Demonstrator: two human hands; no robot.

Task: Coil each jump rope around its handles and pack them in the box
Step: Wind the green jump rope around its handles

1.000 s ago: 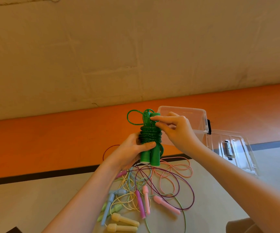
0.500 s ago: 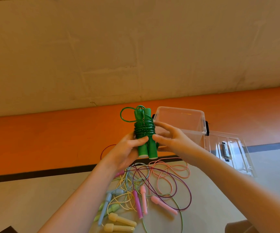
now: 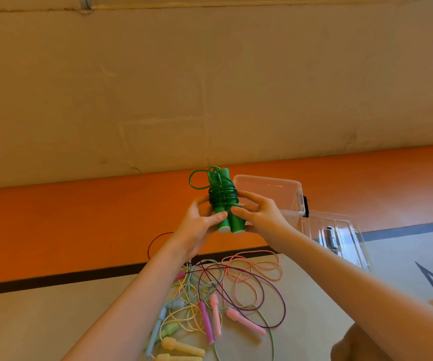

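A green jump rope (image 3: 223,199) is coiled tightly around its two green handles, with a small loop sticking out at the upper left. I hold it upright in front of me. My left hand (image 3: 199,227) grips the handles from the left, thumb across their lower part. My right hand (image 3: 259,217) holds the bundle from the right, fingers curled against the coil. A clear plastic box (image 3: 270,194) stands open on the floor just behind my right hand.
The box's clear lid (image 3: 340,241) lies flat to its right. Below my hands a tangle of loose ropes (image 3: 236,282) in pink, purple, yellow and pale blue lies on the floor with their handles. A wall rises behind the orange floor strip.
My right hand came down from the top of the green bundle to its right side. The bundle shifted slightly left and is now held by both hands.
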